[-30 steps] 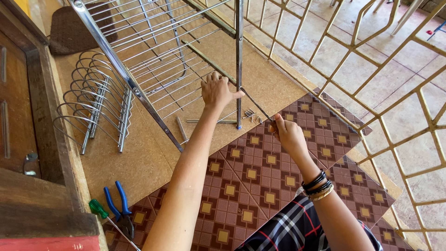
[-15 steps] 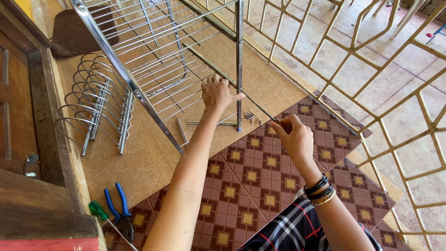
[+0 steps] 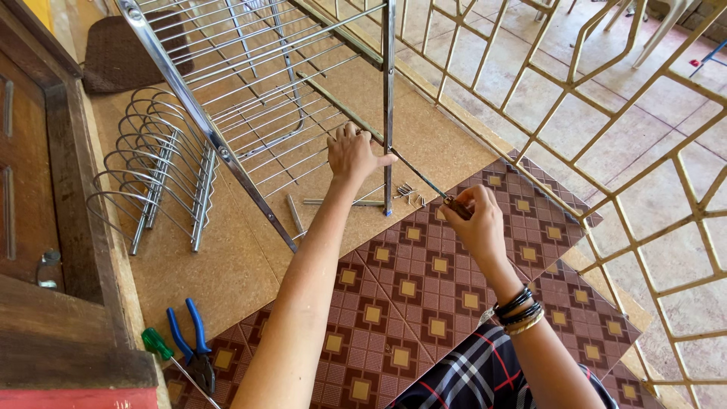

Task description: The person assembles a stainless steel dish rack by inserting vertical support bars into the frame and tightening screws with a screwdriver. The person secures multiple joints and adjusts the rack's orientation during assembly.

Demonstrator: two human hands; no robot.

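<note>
I observe the left hand [image 3: 353, 154] at centre frame, fingers closed against the wire shelf of the metal rack [image 3: 250, 83], thumb touching the upright post [image 3: 388, 106]. The right hand [image 3: 475, 220], just right of centre, is closed around the handle of a screwdriver [image 3: 424, 180], whose shaft runs up-left to the post. Loose screws [image 3: 409, 192] lie on the floor near the post's foot. Blue-handled pliers [image 3: 189, 344] and a green-handled screwdriver [image 3: 163, 348] lie lower left. A wire plate holder [image 3: 151, 174] rests at left.
</note>
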